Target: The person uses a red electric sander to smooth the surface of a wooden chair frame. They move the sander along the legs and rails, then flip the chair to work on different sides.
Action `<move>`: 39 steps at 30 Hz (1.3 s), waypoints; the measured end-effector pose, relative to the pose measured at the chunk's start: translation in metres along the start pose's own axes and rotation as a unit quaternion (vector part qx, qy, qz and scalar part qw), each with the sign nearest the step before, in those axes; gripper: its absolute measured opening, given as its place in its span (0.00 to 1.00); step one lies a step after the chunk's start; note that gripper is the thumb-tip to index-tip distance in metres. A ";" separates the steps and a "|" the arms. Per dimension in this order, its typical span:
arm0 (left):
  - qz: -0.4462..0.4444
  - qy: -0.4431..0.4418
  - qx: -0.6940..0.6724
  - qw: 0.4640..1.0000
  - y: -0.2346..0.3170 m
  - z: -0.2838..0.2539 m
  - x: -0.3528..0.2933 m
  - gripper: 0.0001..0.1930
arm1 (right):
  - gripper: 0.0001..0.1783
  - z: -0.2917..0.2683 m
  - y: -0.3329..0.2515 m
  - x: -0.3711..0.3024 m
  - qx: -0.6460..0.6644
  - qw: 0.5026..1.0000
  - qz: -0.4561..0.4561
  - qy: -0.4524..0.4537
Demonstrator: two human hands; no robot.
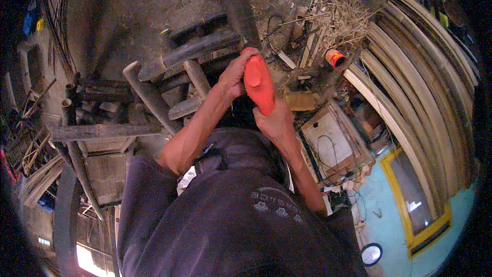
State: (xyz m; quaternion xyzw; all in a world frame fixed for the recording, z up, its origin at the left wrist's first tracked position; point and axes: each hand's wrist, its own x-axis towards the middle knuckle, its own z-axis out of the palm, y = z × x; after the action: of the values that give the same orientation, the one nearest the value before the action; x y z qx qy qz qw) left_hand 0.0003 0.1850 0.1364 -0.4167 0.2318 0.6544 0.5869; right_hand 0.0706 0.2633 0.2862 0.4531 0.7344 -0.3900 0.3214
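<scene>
Both my hands are around a bright red-orange, long plastic-looking body (260, 84) with a rounded bulge on top. It looks like the housing of a hand tool, but its exact kind does not show. My left hand (237, 76) wraps its far left side, thumb near the tip. At the near, narrower end my right hand (275, 119) is closed around it. Just beyond, a dark thick pole (237, 7) runs away toward the top of the view. Whether the red body touches this pole is hidden.
Bamboo frames (189, 54) stand at the left and ahead. Wood shavings (343, 15) and an orange can (336, 60) lie at the far right. Long bent strips (420, 87) lean near a yellow-framed window (410, 200). A wooden box (330, 136) with cords sits beside my right arm.
</scene>
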 end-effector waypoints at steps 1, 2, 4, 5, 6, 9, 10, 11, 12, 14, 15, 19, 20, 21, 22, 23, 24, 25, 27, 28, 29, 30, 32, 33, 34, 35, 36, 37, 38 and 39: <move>0.007 0.001 -0.006 1.000 0.001 0.002 -0.001 0.15 | 0.22 -0.001 -0.002 0.001 0.004 1.000 -0.006 -0.002; 0.014 0.002 -0.012 1.000 0.002 0.004 -0.003 0.15 | 0.22 -0.002 -0.005 0.001 0.008 1.000 -0.013 -0.004; 0.015 -0.001 -0.021 1.000 0.005 0.005 -0.003 0.14 | 0.21 -0.005 -0.012 0.002 0.002 1.000 -0.008 -0.017; 0.010 -0.006 -0.023 1.000 0.006 0.003 -0.003 0.14 | 0.21 -0.006 -0.016 0.002 -0.008 1.000 0.003 -0.028; 0.005 -0.010 -0.025 1.000 0.007 0.002 -0.002 0.13 | 0.21 -0.007 -0.018 0.003 -0.018 0.999 0.014 -0.039; 0.018 0.007 -0.031 0.999 0.015 0.017 -0.017 0.12 | 0.20 -0.005 -0.011 0.009 -0.025 0.999 -0.039 -0.022; 0.020 0.010 -0.039 0.999 0.015 0.018 -0.017 0.12 | 0.20 -0.005 -0.011 0.010 -0.022 0.999 -0.037 -0.024; 0.022 0.013 -0.046 0.999 0.015 0.018 -0.016 0.12 | 0.20 -0.006 -0.012 0.011 -0.019 0.999 -0.035 -0.025; 0.023 0.016 -0.054 0.998 0.016 0.019 -0.015 0.12 | 0.20 -0.006 -0.013 0.011 -0.015 0.999 -0.033 -0.026; 0.030 0.006 -0.049 0.998 0.012 0.011 0.000 0.12 | 0.19 -0.009 -0.010 0.016 -0.004 0.999 -0.035 -0.027; 0.033 0.000 -0.046 0.998 0.010 0.005 0.006 0.12 | 0.19 -0.009 -0.009 0.017 0.002 0.999 -0.036 -0.027; 0.061 0.000 -0.026 0.998 0.013 0.012 0.009 0.13 | 0.20 -0.009 -0.002 0.030 -0.028 0.998 -0.028 -0.042; 0.061 0.006 -0.015 0.998 0.014 0.002 0.024 0.13 | 0.21 -0.005 -0.001 0.036 -0.032 0.998 -0.017 -0.056; 0.068 0.008 -0.004 0.998 0.019 -0.006 0.037 0.13 | 0.21 -0.002 -0.003 0.046 -0.037 0.997 -0.013 -0.068; 0.069 -0.005 -0.011 0.998 0.023 -0.009 0.047 0.13 | 0.21 -0.001 -0.003 0.053 -0.051 0.997 -0.005 -0.060; 0.066 -0.011 -0.021 0.998 0.019 -0.014 0.052 0.12 | 0.22 0.003 0.002 0.056 -0.065 0.996 0.009 -0.059; 0.063 -0.017 -0.033 0.997 0.017 -0.018 0.058 0.12 | 0.22 0.004 0.004 0.058 -0.080 0.995 0.023 -0.058; 0.053 -0.023 -0.037 0.998 0.012 -0.019 0.053 0.12 | 0.22 0.004 0.006 0.056 -0.057 0.997 -0.026 -0.040; 0.034 -0.037 -0.047 0.998 0.005 -0.019 0.044 0.11 | 0.21 0.002 0.009 0.053 -0.032 0.995 -0.094 -0.018; 0.035 -0.056 -0.044 0.997 0.015 -0.007 0.044 0.11 | 0.21 0.000 0.009 0.062 -0.027 0.992 -0.122 -0.006; 0.108 -0.034 -0.010 0.994 0.010 0.006 0.027 0.12 | 0.20 0.003 0.021 0.069 -0.048 0.993 -0.111 -0.014; 0.179 -0.006 0.027 0.983 0.005 0.018 0.011 0.12 | 0.20 0.005 0.031 0.066 -0.072 0.993 -0.094 -0.025; 0.099 -0.021 -0.012 0.995 0.009 -0.001 0.033 0.12 | 0.19 0.000 0.024 0.053 -0.066 0.993 -0.098 -0.024; 0.084 -0.071 -0.092 0.990 0.003 -0.004 0.040 0.11 | 0.18 -0.004 0.022 0.048 -0.061 0.993 -0.100 -0.021; 0.086 -0.067 -0.101 0.989 -0.003 0.000 0.036 0.11 | 0.18 -0.007 0.024 0.043 -0.059 0.992 -0.113 -0.022; 0.091 -0.063 -0.107 0.988 -0.006 0.005 0.028 0.11 | 0.17 -0.010 0.026 0.038 -0.055 0.990 -0.129 -0.025; 0.097 -0.058 -0.114 0.987 -0.009 0.010 0.020 0.12 | 0.16 -0.012 0.028 0.032 -0.051 0.987 -0.147 -0.028; 0.086 -0.074 -0.098 0.989 -0.011 0.010 0.014 0.14 | 0.16 -0.017 0.026 0.019 -0.049 0.991 -0.125 -0.030; 0.101 -0.067 -0.083 0.989 -0.014 0.015 0.000 0.15 | 0.15 -0.027 0.016 0.000 -0.051 0.992 -0.106 -0.036; 0.110 -0.062 -0.061 0.990 -0.020 0.027 -0.018 0.15 | 0.15 -0.033 0.011 -0.017 -0.048 0.995 -0.083 -0.034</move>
State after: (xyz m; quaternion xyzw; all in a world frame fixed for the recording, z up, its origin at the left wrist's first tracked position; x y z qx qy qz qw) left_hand 0.0112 0.2002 0.1701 -0.3826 0.1989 0.7523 0.4980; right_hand 0.0836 0.2879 0.3128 0.3609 0.7760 -0.3947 0.3344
